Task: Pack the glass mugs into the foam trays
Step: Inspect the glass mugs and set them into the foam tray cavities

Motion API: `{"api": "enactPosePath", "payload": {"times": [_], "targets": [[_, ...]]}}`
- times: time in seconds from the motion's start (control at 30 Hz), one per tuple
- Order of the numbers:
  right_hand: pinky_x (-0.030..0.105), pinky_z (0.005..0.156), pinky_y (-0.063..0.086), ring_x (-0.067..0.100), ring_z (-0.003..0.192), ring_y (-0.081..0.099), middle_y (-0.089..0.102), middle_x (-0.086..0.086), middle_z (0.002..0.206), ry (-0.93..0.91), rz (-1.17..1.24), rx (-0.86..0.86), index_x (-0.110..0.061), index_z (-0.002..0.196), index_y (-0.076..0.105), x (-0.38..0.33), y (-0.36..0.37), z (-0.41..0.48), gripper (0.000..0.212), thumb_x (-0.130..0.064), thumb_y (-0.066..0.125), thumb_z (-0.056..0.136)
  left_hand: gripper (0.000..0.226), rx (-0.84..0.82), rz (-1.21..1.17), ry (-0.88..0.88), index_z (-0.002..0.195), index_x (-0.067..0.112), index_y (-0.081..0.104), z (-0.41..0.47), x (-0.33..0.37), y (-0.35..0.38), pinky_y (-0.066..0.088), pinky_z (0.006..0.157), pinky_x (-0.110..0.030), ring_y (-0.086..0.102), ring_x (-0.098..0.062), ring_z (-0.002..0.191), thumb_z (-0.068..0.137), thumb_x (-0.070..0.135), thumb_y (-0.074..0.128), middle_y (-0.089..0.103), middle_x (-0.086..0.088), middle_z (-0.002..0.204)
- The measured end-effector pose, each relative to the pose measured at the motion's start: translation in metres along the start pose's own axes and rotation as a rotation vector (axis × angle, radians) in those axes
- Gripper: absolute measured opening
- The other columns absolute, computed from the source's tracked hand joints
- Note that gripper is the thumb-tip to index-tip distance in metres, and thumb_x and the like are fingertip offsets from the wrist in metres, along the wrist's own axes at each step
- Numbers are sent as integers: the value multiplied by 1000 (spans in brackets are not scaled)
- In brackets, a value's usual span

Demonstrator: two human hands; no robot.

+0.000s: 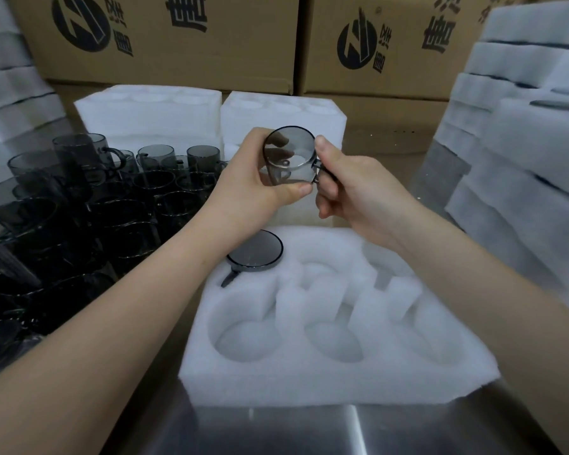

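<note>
A smoky grey glass mug (288,156) is held in the air above the far end of the white foam tray (335,379), its mouth tilted toward me. My left hand (257,182) grips its body from the left and below. My right hand (349,188) pinches its handle on the right. Another grey mug (255,251) sits in the tray's far left pocket, handle pointing down-left. The other pockets of the tray hold nothing. Several more grey mugs (79,205) stand stacked at the left.
Two white foam blocks (151,110) stand behind the tray. Stacks of foam (519,133) rise at the right, more foam (10,93) at the far left. Brown cardboard boxes (178,44) line the back. The metal table edge (276,428) is near me.
</note>
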State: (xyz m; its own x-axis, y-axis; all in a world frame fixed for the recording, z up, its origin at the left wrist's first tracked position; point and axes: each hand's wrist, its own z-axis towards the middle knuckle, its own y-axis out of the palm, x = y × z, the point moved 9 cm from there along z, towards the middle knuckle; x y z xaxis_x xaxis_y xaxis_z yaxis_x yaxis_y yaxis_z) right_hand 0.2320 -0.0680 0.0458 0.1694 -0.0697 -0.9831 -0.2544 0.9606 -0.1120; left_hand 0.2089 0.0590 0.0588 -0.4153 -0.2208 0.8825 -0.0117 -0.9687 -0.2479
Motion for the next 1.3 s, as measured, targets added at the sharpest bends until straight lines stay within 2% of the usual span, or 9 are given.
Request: {"api": "enactPosePath", "payload": {"times": [0.1,0.27,0.37,0.47,0.63,0.83,1.07,1.2,1.3], "targets": [[22,52,45,12,49,47,50,10,60,-133,-102,108,-17,54,59,-9,-8,-3,50,-43,56,96,62,2,6,13,117,34,46,0,1,1,50,99,-44,67,-23,103,66,18,77,62,-1,108],[19,51,45,6,49,48,53,-10,53,-230,-164,94,-13,63,59,-18,-7,-5,42,-30,52,100,59,20,-3,3,119,26,50,-1,1,-1,49,99,-47,65,-22,105,67,21,76,66,-7,109],[24,55,45,13,53,49,52,1,63,-208,-73,65,-15,66,57,-16,-8,-4,41,-31,48,103,56,-28,-46,-25,124,21,47,0,-4,3,53,94,-36,65,-19,104,77,19,77,65,-10,114],[25,55,45,15,54,53,51,2,60,-233,40,17,-14,73,56,-19,-8,-4,36,-28,44,104,36,-24,-60,-85,120,25,48,1,-7,3,51,69,-16,68,-9,91,90,28,67,69,3,103],[23,50,42,13,48,55,54,-3,60,-250,151,-89,-9,89,62,-23,-2,-6,24,-14,44,102,47,-81,-63,-204,114,17,60,0,-13,4,48,94,-44,73,-20,87,94,56,45,76,-5,94],[26,50,29,15,40,38,35,-1,51,-107,243,-126,-16,70,62,-14,-1,-3,33,-36,51,94,39,-103,-51,-163,111,18,58,-2,-9,8,49,87,-39,73,-22,85,92,51,55,76,-5,93],[22,49,41,16,46,40,29,-1,51,11,187,-38,-21,51,55,-2,-6,0,59,-57,43,96,22,-48,-68,-69,104,34,55,-1,0,5,49,71,-20,64,-5,83,85,37,67,69,8,93],[25,52,43,14,52,49,50,-3,61,-28,231,22,-16,92,65,-2,-13,2,33,-47,53,96,43,-48,-92,-81,112,29,61,-2,-1,3,48,83,-23,61,-3,97,80,57,57,68,3,112],[32,68,55,18,83,69,67,5,105,30,222,-164,-15,126,60,2,3,2,48,-50,50,94,39,-122,-79,-36,108,35,64,-4,6,11,47,74,-8,63,6,95,81,62,53,71,16,104]]}}
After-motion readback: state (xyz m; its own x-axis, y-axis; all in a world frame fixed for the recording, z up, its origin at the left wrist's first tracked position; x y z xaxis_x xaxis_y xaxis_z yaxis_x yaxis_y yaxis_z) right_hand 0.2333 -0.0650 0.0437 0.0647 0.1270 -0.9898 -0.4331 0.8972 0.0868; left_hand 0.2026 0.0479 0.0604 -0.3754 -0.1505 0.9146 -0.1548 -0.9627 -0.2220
